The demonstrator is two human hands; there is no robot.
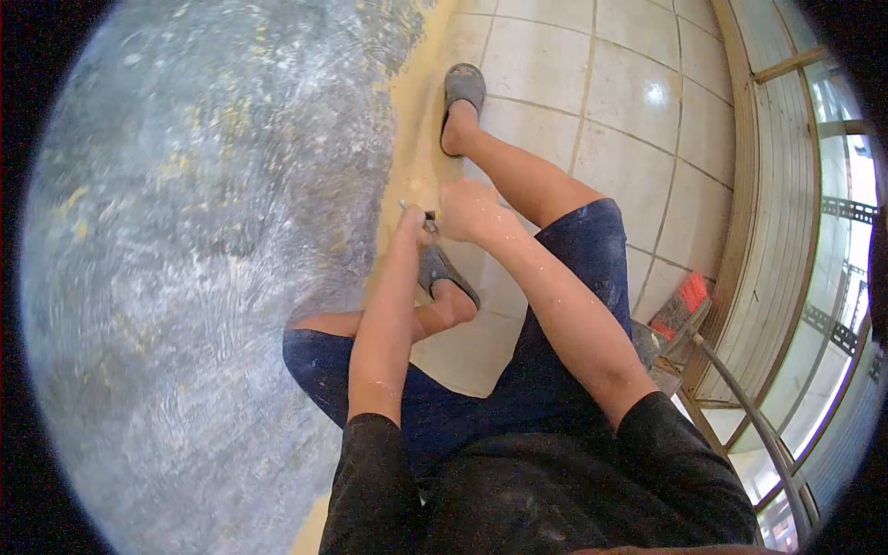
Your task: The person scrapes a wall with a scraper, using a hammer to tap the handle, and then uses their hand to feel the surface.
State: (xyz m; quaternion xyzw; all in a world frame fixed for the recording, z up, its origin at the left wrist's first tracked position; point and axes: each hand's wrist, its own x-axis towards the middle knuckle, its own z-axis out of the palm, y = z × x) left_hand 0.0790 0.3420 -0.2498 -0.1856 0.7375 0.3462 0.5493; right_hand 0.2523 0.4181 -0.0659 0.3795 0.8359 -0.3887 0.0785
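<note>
My left hand (415, 224) is closed round a small tool with a dark part and a thin pale metal end, whose kind I cannot make out. Close on its right, my right hand (469, 209) is closed too, slightly smeared; what its fingers hold, if anything, is hidden. White specks dot the forearm. Both hands are above a strip of yellowish powder (407, 171) along the edge of a large grey, swirled surface (203, 240). My sandalled feet, one sandal (464, 88) farther off and the other sandal (437, 266) just below the hands, stand by that strip.
Pale floor tiles (634, 111) extend to the right of the strip. A red-bristled broom (683, 303) with a long handle (754, 416) leans at the right, near a wooden-edged panel wall (782, 185) with windows. My knees are spread on either side.
</note>
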